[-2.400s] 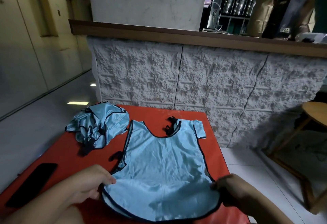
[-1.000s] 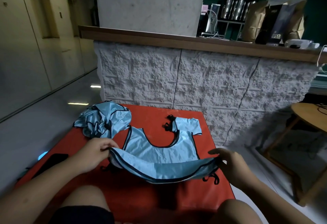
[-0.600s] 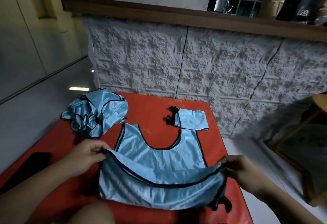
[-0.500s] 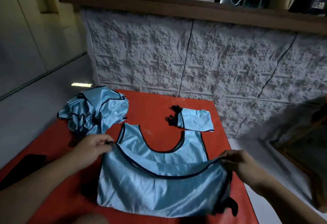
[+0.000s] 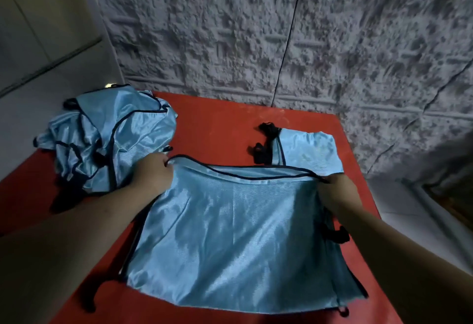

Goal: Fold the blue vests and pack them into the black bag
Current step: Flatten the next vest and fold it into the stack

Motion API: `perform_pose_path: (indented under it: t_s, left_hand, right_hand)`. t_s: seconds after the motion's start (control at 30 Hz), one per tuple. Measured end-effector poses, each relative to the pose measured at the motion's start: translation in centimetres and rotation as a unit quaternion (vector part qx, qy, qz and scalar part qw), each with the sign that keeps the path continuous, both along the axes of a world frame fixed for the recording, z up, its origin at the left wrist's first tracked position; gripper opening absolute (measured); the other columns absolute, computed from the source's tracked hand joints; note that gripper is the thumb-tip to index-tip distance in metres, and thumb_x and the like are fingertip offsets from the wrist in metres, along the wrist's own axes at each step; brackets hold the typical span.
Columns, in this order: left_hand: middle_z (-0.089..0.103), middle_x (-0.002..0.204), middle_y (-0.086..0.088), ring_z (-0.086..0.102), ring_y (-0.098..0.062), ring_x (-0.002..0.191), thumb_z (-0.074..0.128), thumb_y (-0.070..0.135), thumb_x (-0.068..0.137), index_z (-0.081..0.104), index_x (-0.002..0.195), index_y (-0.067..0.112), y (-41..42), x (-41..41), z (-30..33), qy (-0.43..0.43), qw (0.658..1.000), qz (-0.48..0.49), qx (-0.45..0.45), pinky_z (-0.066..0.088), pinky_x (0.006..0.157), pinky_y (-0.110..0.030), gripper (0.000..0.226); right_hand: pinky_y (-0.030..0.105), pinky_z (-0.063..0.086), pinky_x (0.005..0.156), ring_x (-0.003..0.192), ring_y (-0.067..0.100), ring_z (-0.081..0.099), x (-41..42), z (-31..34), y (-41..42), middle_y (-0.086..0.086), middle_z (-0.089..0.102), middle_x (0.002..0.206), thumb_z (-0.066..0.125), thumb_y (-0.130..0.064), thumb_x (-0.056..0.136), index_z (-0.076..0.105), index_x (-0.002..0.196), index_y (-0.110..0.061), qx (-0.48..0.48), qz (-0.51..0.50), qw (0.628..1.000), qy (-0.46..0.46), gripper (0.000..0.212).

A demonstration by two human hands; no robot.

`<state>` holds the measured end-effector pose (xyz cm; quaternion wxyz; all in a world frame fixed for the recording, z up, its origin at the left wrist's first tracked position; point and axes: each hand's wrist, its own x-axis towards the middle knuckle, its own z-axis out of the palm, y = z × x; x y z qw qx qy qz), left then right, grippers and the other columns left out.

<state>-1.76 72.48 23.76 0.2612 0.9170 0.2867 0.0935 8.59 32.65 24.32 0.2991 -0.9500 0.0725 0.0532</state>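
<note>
Rough white stone wall (image 5: 256,29) fills my view from ten to two o'clock, and below it the red surface (image 5: 217,123) carries everything I am working with. At centre, running toward six o'clock, I see the vest (image 5: 230,246) folded over on itself, its dark-trimmed edge lying across the top of the fold. My left hand (image 5: 153,175) sits at nine o'clock of that edge, fingers curled and pinching the trim at the corner. My right hand (image 5: 337,190) sits at three o'clock of the same edge, gripping the opposite corner, though its fingers are mostly hidden behind the back of the hand. At ten o'clock, just beside my left hand, a crumpled pile (image 5: 107,139) of blue vests lies heaped on the surface. At one o'clock, just beyond the folded edge, a small folded vest (image 5: 309,152) lies flat, with a tangle of black ties (image 5: 266,141) touching its left side.
</note>
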Motion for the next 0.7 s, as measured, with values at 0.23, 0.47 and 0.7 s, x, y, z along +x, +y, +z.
perform_pose_path:
  t_s: [0.23,0.47,0.7]
  left_hand:
    - [0.057,0.111,-0.02,0.054,-0.042,0.105,0.072,0.007,0.082,0.058,0.114,0.01,-2.8,-1.8,0.1,-0.043,0.983,-0.034,0.175,0.048,0.091,-0.053,0.036]
    - [0.013,0.168,0.002,0.005,-0.029,0.155,0.025,0.069,0.095,0.022,0.155,0.045,-9.1,-7.7,-3.2,0.117,0.942,-0.248,0.191,0.003,0.123,-0.056,0.064]
    - [-0.017,0.169,-0.002,-0.022,-0.03,0.154,0.003,0.079,0.09,-0.018,0.155,0.048,-9.7,-11.2,-3.6,0.174,0.939,-0.203,0.215,-0.014,0.121,-0.057,0.075]
  right_hand:
    - [0.045,0.049,0.088,0.112,0.04,0.055,-2.1,0.9,1.6,0.018,0.061,0.12,0.068,-0.028,0.088,0.058,0.13,-0.014,-0.142,-0.005,0.978,-0.15,0.045]
    - [0.042,0.006,0.127,0.157,0.024,0.006,-10.4,-2.3,5.3,0.004,0.008,0.17,0.044,-0.059,0.098,0.017,0.16,-0.029,-0.146,0.316,0.935,-0.071,0.074]
    - [0.047,-0.011,0.124,0.152,0.017,-0.027,-14.2,-3.3,3.4,-0.003,-0.015,0.169,0.013,-0.084,0.088,-0.007,0.16,-0.036,-0.182,0.248,0.951,-0.01,0.089]
